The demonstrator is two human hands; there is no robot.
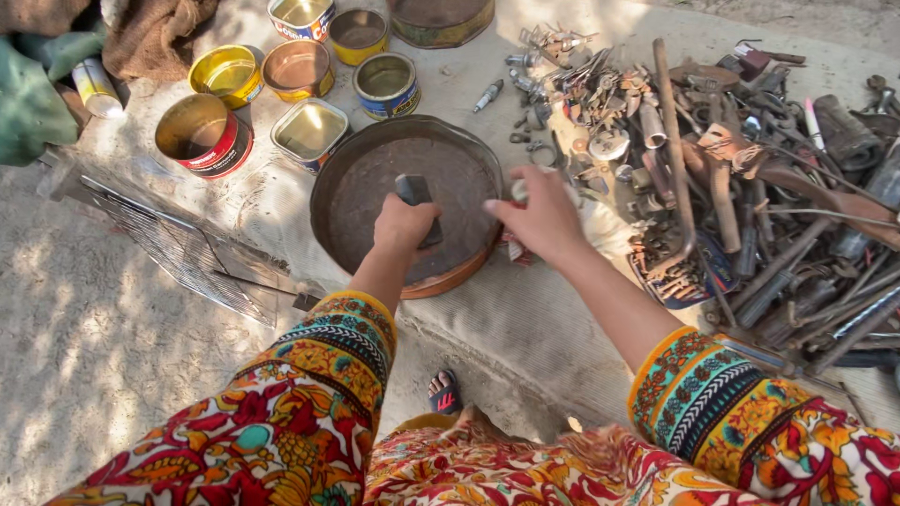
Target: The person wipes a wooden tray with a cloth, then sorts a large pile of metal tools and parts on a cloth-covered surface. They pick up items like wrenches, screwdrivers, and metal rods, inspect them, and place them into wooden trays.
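Note:
My left hand (403, 228) is closed around a dark block-shaped tool (413, 191) and holds it inside a large round rusty metal pan (370, 150) on a pale cloth. My right hand (541, 217) hovers over the pan's right rim, pinching a small pale object (518, 190) between its fingers. Both arms wear bright floral sleeves.
Several open tin cans (305, 67) stand behind and left of the pan. A big heap of rusty scrap metal, rods and bolts (741, 187) fills the right side. A wire grille (178, 248) lies at the left on sandy ground. My sandalled foot (444, 390) shows below.

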